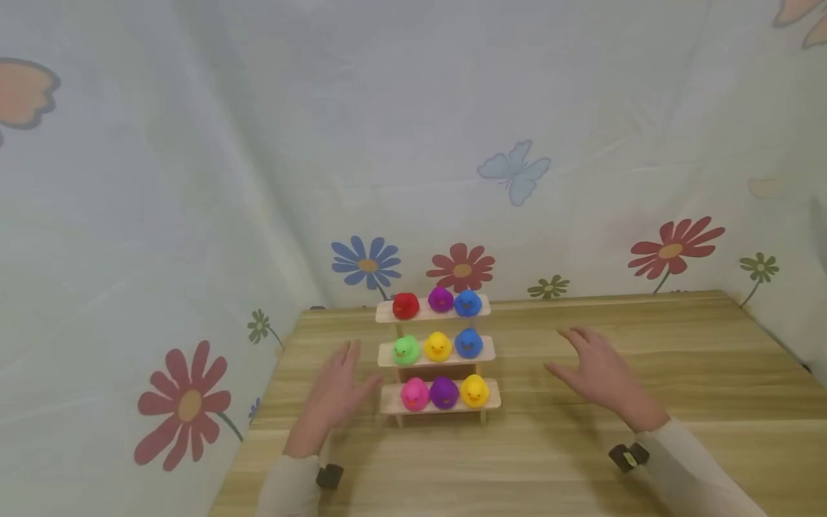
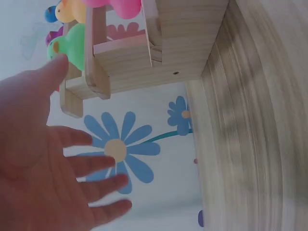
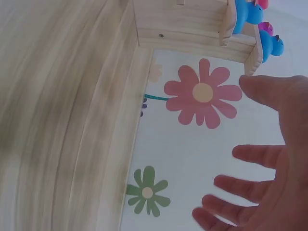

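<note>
A pale wooden stand with three stepped shelves carries nine glossy toy ducks, three to a shelf. Counted from the left hand's side toward the right hand's, the top shelf has a red duck, a purple duck and a blue duck; the middle has a green duck, a yellow duck and a second blue duck; the lowest has a pink duck, a second purple duck and a second yellow duck.

The stand is on the tabletop between the hands, just beside the left hand and well apart from the right hand. Both hands are open and hold nothing, fingers spread and thumbs toward the stand; whether the left thumb touches it cannot be told.

The shelves' long axes run across from the left hand's side to the right's, and the steps climb away from the person. On the lower two shelves the bills face the person; the red duck's facing is unclear.
</note>
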A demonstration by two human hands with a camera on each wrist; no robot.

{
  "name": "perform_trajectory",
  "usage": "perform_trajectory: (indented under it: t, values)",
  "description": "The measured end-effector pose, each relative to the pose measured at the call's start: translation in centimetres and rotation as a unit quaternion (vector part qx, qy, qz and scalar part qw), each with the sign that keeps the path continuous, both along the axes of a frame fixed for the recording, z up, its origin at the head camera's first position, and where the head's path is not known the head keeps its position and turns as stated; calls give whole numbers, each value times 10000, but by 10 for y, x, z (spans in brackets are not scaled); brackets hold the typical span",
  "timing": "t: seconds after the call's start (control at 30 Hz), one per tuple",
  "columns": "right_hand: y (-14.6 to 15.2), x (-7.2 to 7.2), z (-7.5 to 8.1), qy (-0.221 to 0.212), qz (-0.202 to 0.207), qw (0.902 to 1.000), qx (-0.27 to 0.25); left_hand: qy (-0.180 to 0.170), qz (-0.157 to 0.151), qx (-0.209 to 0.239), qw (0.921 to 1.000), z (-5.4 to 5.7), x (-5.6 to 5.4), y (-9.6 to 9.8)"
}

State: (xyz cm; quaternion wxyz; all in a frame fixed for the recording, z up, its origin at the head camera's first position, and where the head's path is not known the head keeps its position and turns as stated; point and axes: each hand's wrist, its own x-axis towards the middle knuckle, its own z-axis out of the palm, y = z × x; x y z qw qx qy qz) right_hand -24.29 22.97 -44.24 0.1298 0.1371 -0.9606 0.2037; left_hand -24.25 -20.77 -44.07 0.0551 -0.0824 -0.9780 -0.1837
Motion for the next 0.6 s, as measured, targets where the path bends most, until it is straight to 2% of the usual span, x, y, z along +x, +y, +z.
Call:
perform_trajectory:
  t: [0.1, 0.27, 0.6]
  values:
    - [-4, -4, 1, 50, 108, 9997, -199, -132, -289, 495, 9983, 2, -6, 1]
    - [-13, -10, 5, -22, 184, 9992, -360, -348, -461, 962, 9937, 3, -15, 6]
    - [-36, -16, 20, 165, 454, 9976, -505, -390, -980, 1284, 9861, 2, -27, 13]
